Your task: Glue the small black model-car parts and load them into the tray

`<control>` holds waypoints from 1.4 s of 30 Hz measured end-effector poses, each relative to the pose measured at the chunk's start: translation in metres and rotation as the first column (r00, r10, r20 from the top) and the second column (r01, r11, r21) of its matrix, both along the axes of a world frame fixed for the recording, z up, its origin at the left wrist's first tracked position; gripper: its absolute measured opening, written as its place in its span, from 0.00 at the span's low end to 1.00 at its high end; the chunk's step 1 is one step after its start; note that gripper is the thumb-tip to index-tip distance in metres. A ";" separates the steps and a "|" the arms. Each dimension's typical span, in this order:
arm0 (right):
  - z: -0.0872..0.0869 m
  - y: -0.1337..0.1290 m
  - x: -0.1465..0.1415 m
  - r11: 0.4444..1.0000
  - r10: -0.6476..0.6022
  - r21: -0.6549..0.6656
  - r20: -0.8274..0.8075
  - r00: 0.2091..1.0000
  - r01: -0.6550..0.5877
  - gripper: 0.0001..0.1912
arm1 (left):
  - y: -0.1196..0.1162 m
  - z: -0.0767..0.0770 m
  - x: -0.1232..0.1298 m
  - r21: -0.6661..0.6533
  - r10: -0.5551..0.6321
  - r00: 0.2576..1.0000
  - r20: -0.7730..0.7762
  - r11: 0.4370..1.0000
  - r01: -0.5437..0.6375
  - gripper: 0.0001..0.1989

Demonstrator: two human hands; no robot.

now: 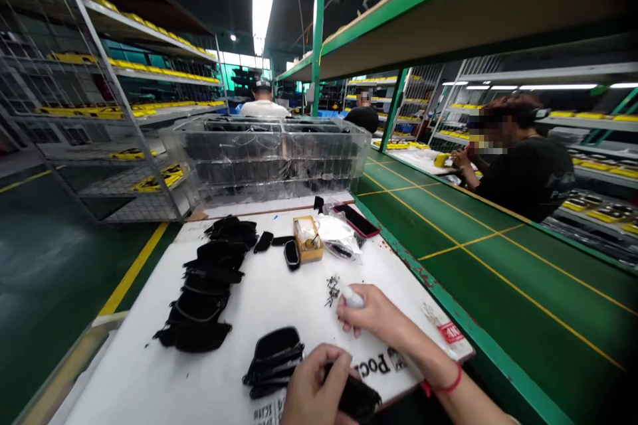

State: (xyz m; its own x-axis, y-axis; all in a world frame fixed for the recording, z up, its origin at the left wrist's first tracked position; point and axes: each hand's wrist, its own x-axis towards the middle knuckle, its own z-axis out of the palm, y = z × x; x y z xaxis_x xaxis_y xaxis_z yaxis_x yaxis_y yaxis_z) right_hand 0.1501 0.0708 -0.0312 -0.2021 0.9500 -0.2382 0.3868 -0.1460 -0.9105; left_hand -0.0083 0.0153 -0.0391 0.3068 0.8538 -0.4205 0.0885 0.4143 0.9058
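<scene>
Nearest, the left hand (319,382) grips a black part (359,398) between thumb and fingers. Just beyond it, the right hand (366,312) is closed around a small whitish tool (353,297). Left of the left hand's grip, a short stack of black pieces (274,358) lies on the white work surface (129,372); farther left runs a longer row of similar stacks (202,299). Tiny dark bits (332,291) are scattered just past the right hand. Beyond them, an open yellow box (312,255) holds a small item, unclear, beside a clear bag (339,231). Farthest from both hands, a large transparent bin (224,192) contains rows of dark contents, indistinct through its wall.
</scene>
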 end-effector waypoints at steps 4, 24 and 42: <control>0.008 -0.025 0.009 0.994 -0.067 -0.099 -0.313 0.947 0.038 0.13 | -0.003 0.021 0.000 -0.099 0.024 0.999 0.038 0.995 -0.020 0.23; 0.003 -0.066 0.026 0.972 -0.223 -0.118 -0.194 0.955 0.203 0.16 | -0.005 0.030 0.003 -0.160 -0.040 0.967 0.253 0.984 0.083 0.14; 0.017 -0.065 0.030 0.981 0.061 0.178 0.105 0.993 -0.079 0.09 | -0.005 0.031 0.000 -0.329 -0.076 0.910 0.408 0.917 0.224 0.11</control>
